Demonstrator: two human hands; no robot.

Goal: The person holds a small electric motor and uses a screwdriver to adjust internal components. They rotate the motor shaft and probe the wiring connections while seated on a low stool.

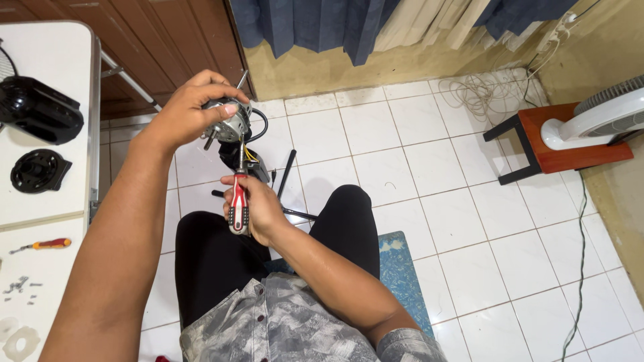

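So my left hand (pixel 191 110) is wrapped tight around the little fan motor (pixel 228 121), holding it up over the white tile floor (pixel 429 201) in front of my knees. My right hand (pixel 258 208) is clamped on the red-and-white screwdriver (pixel 238 201), tip pushed up into the motor's underside. Spare orange screwdriver (pixel 43 245) and loose screws (pixel 20 287) sit on the white table (pixel 47 60) to my left.

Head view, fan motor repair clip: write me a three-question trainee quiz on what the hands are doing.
1. True or false: the left hand grips the fan motor from above.
2. What does the right hand hold? A) pliers B) red-handled screwdriver C) hammer
3. Fill in: a second, orange-handled screwdriver lies on the white ____ at the left.

Key: 1 true; 2 B; 3 table.
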